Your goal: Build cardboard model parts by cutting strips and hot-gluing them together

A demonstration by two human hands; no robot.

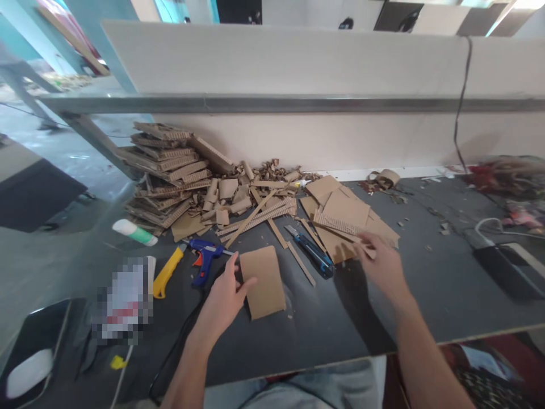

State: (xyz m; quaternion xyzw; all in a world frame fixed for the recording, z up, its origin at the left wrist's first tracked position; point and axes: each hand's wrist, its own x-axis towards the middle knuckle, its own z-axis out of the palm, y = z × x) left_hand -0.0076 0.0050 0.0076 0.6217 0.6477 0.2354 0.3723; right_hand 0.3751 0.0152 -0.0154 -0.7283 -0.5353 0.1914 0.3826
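My left hand [224,298] rests on the dark table [426,284], thumb and fingers pinching the left edge of a rectangular cardboard piece [266,282] that lies flat. My right hand [380,262] reaches to the pile of flat cardboard sheets [347,218], its fingers curled on a small piece at the pile's front edge. A blue utility knife [312,253] lies between the two hands. A blue and orange glue gun [203,258] lies just left of my left hand.
A heap of corrugated cardboard strips and scraps [179,182] is stacked against the white partition [298,136]. A yellow cutter [168,272], a white and green glue bottle [134,232], thin cardboard strips [300,261], and a power adapter with cables [502,258] lie about.
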